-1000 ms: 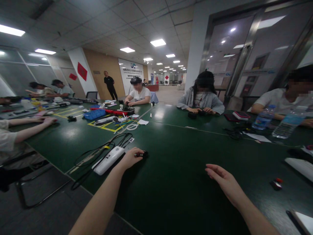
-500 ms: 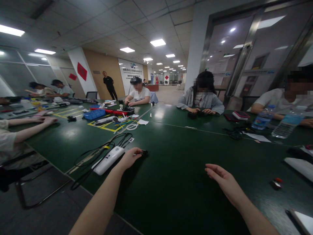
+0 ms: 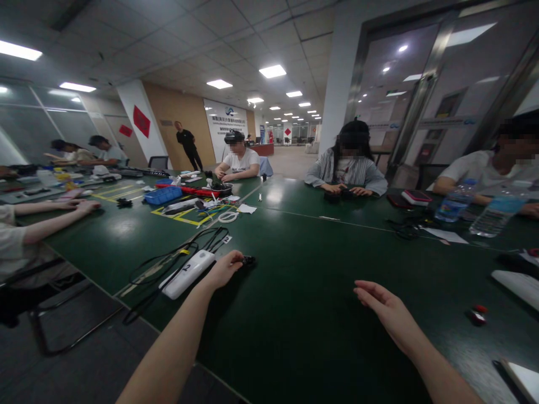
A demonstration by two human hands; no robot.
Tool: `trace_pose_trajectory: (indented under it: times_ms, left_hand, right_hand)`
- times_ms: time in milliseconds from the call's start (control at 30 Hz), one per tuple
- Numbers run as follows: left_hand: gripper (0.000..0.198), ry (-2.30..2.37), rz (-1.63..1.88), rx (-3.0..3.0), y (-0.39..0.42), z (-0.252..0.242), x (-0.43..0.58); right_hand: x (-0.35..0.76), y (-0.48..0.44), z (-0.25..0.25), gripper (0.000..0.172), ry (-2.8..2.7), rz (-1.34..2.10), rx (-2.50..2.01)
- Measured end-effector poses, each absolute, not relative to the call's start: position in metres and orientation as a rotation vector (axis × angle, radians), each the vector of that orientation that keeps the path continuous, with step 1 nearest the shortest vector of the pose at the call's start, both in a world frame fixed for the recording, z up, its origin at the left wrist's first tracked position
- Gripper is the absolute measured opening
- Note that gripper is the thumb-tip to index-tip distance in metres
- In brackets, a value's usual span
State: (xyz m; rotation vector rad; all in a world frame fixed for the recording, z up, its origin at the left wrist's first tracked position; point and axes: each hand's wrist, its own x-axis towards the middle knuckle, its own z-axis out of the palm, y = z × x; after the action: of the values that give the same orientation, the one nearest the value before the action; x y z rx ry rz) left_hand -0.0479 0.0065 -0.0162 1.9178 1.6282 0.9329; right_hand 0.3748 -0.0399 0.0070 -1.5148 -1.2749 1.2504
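Observation:
My left hand (image 3: 228, 268) rests low over the green table (image 3: 290, 303), its fingers pinched on the near end of a small black object (image 3: 250, 261). The exact kind of that object is too small and dark to make out, and my fingertips partly cover it. On the right, my right hand (image 3: 385, 307) is held over the table with nothing in it. Its thumb lies a little apart from the loosely stretched fingers. Just left of my left hand is a white power bank-like device (image 3: 187, 274) marked 2, with black cables (image 3: 168, 264) looped across it.
A small black-and-red item (image 3: 478, 315) sits beyond my right hand. Plastic bottles (image 3: 497, 216) stand at the far right. A blue basket (image 3: 162, 196), a coil of white cable (image 3: 228, 217) and loose wires lie farther back. Several people sit around the table.
Both hands keep nearly the same place. The small black object at my left fingertips has shifted very slightly.

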Motion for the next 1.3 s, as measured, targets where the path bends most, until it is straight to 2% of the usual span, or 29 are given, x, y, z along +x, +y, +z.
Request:
trace_pose_trajectory:
  times_ms: [700,1300]
  left_hand:
    - [0.019,1.643,0.908,2.017,0.0032,-0.0106,-0.0418]
    - [0.018,1.648,0.885,2.038,0.0024,-0.0093,-0.0417]
  right_hand:
    - [0.3783,-0.0382,0.0057,0.048,-1.264,1.273,-1.558]
    - [0.3779,-0.0390,0.0047,0.044,-1.266,1.272,-1.530]
